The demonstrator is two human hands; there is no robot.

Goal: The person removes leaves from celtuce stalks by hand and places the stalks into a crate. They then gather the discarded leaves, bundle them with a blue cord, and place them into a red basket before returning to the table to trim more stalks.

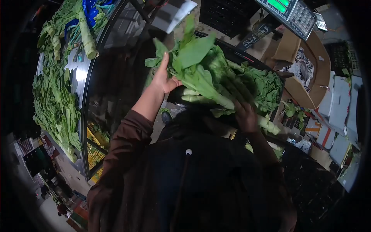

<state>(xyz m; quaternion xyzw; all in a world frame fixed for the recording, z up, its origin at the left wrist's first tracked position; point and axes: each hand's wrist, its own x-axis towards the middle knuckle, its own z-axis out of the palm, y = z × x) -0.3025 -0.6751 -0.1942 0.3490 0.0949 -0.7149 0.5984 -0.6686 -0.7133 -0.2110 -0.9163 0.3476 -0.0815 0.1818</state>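
A stem lettuce (203,79) with broad green leaves and a pale, thick stalk lies across both my hands. My left hand (164,79) is at its leafy end, thumb raised and the other fingers partly hidden behind the leaves. At the stalk's lower end, my right hand (246,116) is in shadow with its fingers curled round the stalk. Beneath and beside it are more stem lettuces (264,89), their pale stalks and leaves piled in a dark container. One knobbly stalk (268,124) sticks out just past my right hand.
On my left, a metal-edged table (89,73) bears heaps of leafy stem lettuce (58,104). A scale (290,13) with a lit green display stands at upper right. Near it is an open cardboard box (322,69) with crumpled paper. A yellow crate (94,141) sits under the table.
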